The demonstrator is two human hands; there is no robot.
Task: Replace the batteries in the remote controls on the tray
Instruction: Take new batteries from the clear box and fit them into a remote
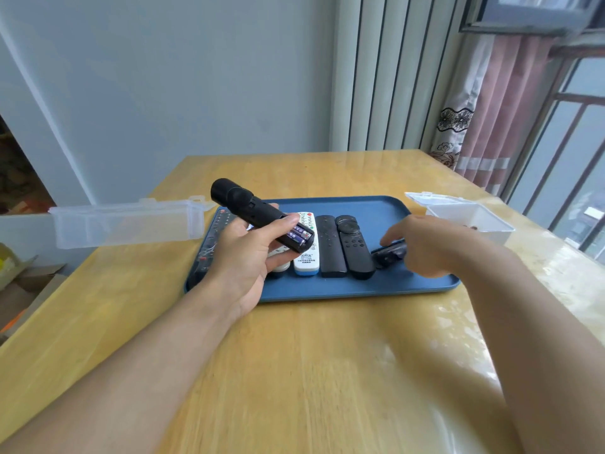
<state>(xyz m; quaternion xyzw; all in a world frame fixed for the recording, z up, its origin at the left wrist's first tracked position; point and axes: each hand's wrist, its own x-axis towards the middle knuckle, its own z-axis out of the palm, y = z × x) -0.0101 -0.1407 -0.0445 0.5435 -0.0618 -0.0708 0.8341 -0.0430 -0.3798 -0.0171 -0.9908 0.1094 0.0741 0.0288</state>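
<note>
Pale wall and vertical blinds stand behind a yellow wooden worktop (294,355), with a curtained window off to the right hand's side. On it lies a blue tray (376,204) holding a row of remotes.

The left hand (242,257) is wrapped around a black remote (252,211), lifted above the tray with its back turned up and the compartment open; two batteries (296,237) show at the near end, right by the thumb. Beyond that hand sits a clear lidded box (127,224). Just right of it on the tray lie a white remote (306,253) and two dark remotes (330,247) (355,250).

The right hand (432,244) reaches down onto the tray, its fingers pinching a small black piece (389,252), probably the battery cover, though blur hides the exact grip. An open white container (471,221) stands just past it.

Risks, as I judge them: the uncovered batteries face the low end of the tilted remote, so a further tip or a loosened grip could let them slide out onto the tray. The thin cover could slip from the fingertips, or go on the wrong way round. The right forearm could also nudge the white container.
</note>
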